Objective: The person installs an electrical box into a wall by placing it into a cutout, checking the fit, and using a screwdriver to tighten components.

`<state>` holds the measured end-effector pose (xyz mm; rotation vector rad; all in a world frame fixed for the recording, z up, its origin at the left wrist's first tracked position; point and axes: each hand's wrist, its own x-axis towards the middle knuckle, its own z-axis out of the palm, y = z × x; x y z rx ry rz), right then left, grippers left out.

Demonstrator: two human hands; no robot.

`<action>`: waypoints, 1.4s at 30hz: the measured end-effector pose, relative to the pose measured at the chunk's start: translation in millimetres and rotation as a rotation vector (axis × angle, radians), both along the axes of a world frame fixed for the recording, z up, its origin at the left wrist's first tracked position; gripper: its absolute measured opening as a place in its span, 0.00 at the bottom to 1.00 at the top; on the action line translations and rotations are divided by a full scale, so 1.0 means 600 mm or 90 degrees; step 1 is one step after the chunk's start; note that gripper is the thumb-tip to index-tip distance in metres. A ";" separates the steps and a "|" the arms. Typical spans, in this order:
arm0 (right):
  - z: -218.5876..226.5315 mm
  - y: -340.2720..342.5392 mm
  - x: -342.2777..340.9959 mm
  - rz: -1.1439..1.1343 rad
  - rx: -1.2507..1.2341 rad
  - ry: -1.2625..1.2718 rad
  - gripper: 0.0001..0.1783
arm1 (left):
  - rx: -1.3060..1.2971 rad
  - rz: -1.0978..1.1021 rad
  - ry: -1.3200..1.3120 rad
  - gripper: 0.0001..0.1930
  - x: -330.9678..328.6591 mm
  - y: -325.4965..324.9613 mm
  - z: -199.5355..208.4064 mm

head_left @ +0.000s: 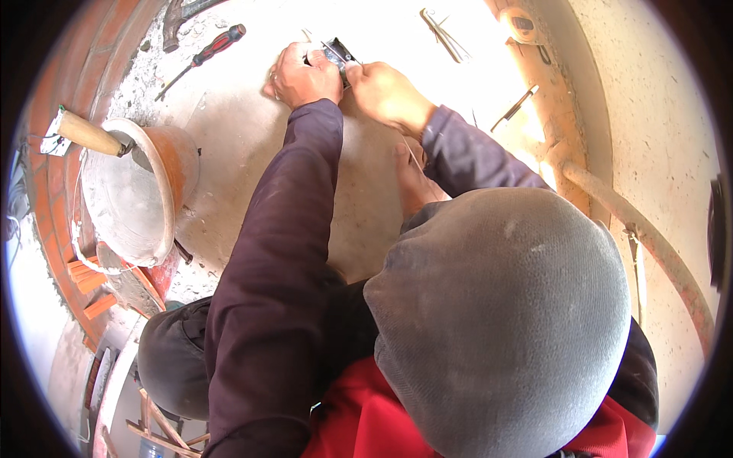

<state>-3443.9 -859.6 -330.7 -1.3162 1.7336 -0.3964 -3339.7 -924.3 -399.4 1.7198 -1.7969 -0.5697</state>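
Note:
Both of my hands meet over the pale floor at the top of the head view. My left hand is curled around a small dark metal box and grips its left side. From the right, my right hand closes its thumb and fingers on the box's lower right edge. A thin light strip or rod shows across the box; its kind is too small to tell. Left of my hands lies a screwdriver with a red and black handle. A bare foot is below my right wrist.
A mortar-stained bucket holds a wooden-handled tool beside a brick wall. A hammer lies upper left; thin metal rods, a tape measure and a pen-like stick lie right. Grey knit cloth hides the lower right.

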 end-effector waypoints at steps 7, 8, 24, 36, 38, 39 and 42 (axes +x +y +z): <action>0.013 -0.016 0.002 -0.097 0.107 -0.073 0.27 | -0.009 -0.008 -0.041 0.04 -0.001 -0.002 -0.006; 0.018 -0.006 0.002 -0.109 0.107 -0.074 0.28 | -0.008 -0.005 -0.036 0.04 -0.001 0.001 -0.004; 0.016 0.025 -0.011 -0.203 0.054 -0.146 0.27 | -0.066 -0.029 -0.058 0.06 0.004 0.003 -0.001; -0.006 0.040 -0.022 -0.181 0.085 -0.162 0.29 | -0.039 -0.044 -0.060 0.05 -0.003 0.006 0.001; 0.011 0.037 -0.022 -0.171 0.098 -0.165 0.29 | -0.038 -0.040 -0.067 0.05 -0.002 0.005 0.001; 0.006 0.038 -0.022 -0.169 0.081 -0.165 0.29 | -0.037 -0.038 -0.070 0.05 -0.001 0.005 0.000; -0.005 0.040 -0.023 -0.169 0.059 -0.160 0.29 | -0.046 -0.041 -0.058 0.04 -0.001 0.004 -0.003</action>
